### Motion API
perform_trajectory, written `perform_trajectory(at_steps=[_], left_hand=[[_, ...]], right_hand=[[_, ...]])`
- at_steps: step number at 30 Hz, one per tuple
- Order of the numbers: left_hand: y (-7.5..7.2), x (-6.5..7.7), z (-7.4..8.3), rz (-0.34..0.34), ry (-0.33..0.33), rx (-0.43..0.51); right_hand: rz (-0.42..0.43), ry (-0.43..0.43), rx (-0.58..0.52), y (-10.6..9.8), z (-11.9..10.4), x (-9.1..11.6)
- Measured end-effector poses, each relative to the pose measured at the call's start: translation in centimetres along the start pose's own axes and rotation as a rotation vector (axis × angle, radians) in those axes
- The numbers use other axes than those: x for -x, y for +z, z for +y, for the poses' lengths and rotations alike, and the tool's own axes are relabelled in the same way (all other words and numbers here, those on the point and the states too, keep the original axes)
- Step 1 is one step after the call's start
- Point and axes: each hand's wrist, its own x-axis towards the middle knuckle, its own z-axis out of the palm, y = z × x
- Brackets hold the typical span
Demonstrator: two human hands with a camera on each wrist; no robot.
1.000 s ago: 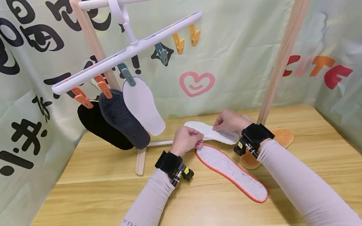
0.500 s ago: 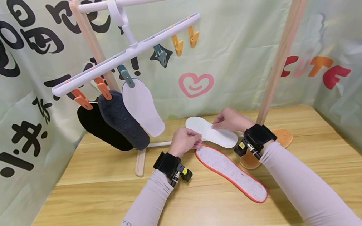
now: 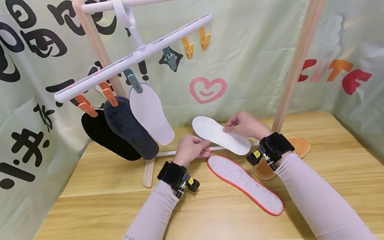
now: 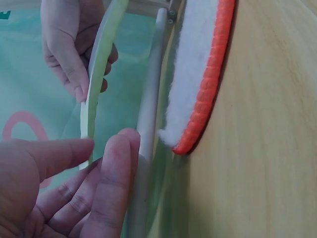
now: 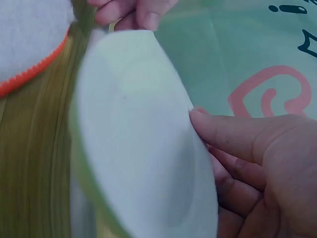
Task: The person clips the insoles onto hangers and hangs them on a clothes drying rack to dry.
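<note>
The white insole point(image 3: 222, 135) is in front of the lower bar point(image 3: 169, 153), pinched by the right hand point(image 3: 245, 125). Left hand point(image 3: 192, 149): close to the insole's edge; grip cannot be determined. The red-edged insole point(image 3: 247, 185) lies nearer; the right wrist strap point(image 3: 276, 145) partly blocks the orange insole point(image 3: 300, 146).

Up tips the white insole point(image 3: 216, 134), just R of ctr frame: its upper-L end's climbing, more of its face showing vs 1 sec ago. R hand point(image 3: 245, 126) edges up a touch w/ it. Meanwhile L hand point(image 3: 190, 149), lower ctr, slides a bit further left.
</note>
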Motion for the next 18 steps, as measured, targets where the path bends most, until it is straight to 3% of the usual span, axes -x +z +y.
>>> perform_trajectory(at_steps=[8, 18], left_hand=[[-0.7, 0.4, 0.8, 0.022, 0.041, 0.037], [-1.5, 0.7, 1.2, 0.125, 0.090, 0.116]], right_hand=[[0.052, -0.033, -0.047, 0.4, -0.9, 0.7], [0.127, -0.073, -0.080, 1.2, -2.2, 1.1]])
